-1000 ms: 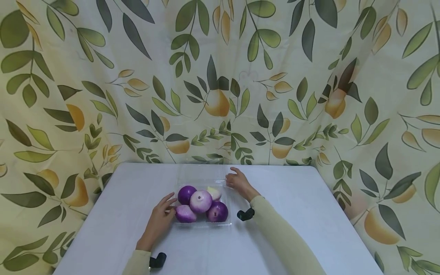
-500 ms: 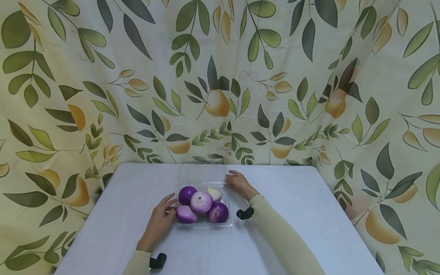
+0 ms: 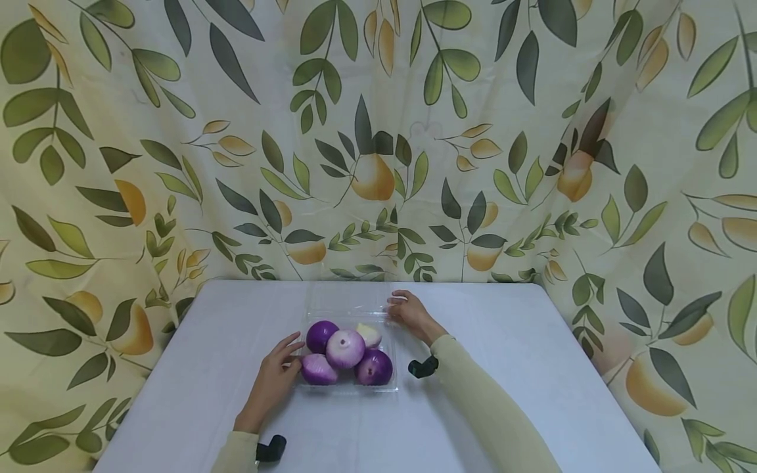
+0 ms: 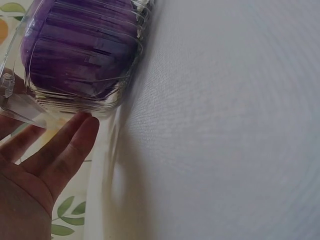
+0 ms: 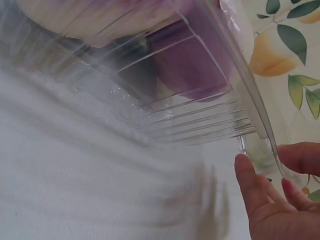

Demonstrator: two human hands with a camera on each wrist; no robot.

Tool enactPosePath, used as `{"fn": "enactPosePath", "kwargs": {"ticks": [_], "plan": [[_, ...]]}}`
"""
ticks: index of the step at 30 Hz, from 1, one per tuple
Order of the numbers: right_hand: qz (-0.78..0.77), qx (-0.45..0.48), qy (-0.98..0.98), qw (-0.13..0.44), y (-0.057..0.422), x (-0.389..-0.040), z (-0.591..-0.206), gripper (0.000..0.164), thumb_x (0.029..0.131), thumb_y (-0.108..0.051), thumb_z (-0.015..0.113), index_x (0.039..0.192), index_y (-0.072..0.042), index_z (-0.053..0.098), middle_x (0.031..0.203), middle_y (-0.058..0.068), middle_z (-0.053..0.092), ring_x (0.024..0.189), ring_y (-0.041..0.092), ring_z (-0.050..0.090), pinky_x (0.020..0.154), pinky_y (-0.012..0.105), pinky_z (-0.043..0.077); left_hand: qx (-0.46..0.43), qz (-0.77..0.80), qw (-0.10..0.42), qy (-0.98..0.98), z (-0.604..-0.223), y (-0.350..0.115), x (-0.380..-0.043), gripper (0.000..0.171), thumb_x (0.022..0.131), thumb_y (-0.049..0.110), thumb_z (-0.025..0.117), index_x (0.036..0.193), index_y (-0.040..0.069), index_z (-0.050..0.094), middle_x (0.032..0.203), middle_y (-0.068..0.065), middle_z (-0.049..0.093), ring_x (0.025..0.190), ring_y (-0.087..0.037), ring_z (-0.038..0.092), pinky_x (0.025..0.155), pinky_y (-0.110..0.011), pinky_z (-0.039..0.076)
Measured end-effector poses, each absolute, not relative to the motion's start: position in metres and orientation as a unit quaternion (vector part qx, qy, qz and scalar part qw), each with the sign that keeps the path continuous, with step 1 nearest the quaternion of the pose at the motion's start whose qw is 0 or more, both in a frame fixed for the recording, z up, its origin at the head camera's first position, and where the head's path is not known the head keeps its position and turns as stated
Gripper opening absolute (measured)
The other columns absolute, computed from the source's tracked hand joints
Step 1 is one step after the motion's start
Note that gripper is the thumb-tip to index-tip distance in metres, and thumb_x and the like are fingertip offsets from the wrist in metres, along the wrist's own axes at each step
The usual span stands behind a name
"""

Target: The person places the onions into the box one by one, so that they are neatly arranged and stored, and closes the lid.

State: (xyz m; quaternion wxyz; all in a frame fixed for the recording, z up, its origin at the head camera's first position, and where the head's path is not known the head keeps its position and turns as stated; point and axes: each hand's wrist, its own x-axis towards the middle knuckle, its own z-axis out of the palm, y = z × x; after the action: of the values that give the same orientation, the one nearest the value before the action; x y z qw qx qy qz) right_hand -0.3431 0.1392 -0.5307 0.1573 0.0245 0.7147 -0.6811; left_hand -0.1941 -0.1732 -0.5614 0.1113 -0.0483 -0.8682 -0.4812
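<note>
Several peeled red onions (image 3: 345,349) fill a clear plastic clamshell container (image 3: 378,388) on the table, one of them paler than the rest. Its transparent lid (image 3: 345,297) is folded back toward the curtain. At the container's left side, my left hand (image 3: 275,366) touches the wall with extended fingers; the left wrist view shows the fingertips (image 4: 87,127) against the ribbed corner. My right hand (image 3: 412,316) is at the back right corner by the hinge. In the right wrist view, its thumb (image 5: 300,156) and fingers lie on either side of the clear rim, pinching it.
A white cloth covers the table (image 3: 497,328). Behind it hangs a curtain (image 3: 378,131) printed with leaves and fruit. A black wrist camera is strapped on each arm, the left one (image 3: 271,449) close to the tabletop.
</note>
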Motion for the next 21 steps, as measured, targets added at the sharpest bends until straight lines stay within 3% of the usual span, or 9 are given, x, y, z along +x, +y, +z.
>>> {"fn": "enactPosePath", "kwargs": {"ticks": [15, 21], "plan": [[-0.671, 0.028, 0.73, 0.129, 0.1351, -0.3415, -0.5277, 0.048, 0.092, 0.007, 0.052, 0.138, 0.005, 0.037, 0.143, 0.025, 0.046, 0.111, 0.027, 0.058, 0.091, 0.031, 0.056, -0.044, -0.472, 0.112, -0.874, -0.5644, -0.1732, -0.195, 0.034, 0.091, 0.005, 0.059, 0.124, 0.005, 0.067, 0.148, -0.003, 0.051, 0.099, -0.021, 0.071, 0.078, -0.022, 0.059], [-0.693, 0.02, 0.711, 0.116, 0.1352, -0.3425, -0.5246, 0.039, 0.09, 0.01, 0.054, 0.126, 0.005, 0.04, 0.143, 0.026, 0.047, 0.108, 0.028, 0.06, 0.089, 0.031, 0.057, -0.072, -0.486, 0.133, -0.861, -0.5673, -0.1744, -0.1949, 0.036, 0.089, -0.001, 0.059, 0.124, 0.0, 0.065, 0.146, -0.01, 0.051, 0.094, -0.023, 0.072, 0.074, -0.022, 0.059]]}}
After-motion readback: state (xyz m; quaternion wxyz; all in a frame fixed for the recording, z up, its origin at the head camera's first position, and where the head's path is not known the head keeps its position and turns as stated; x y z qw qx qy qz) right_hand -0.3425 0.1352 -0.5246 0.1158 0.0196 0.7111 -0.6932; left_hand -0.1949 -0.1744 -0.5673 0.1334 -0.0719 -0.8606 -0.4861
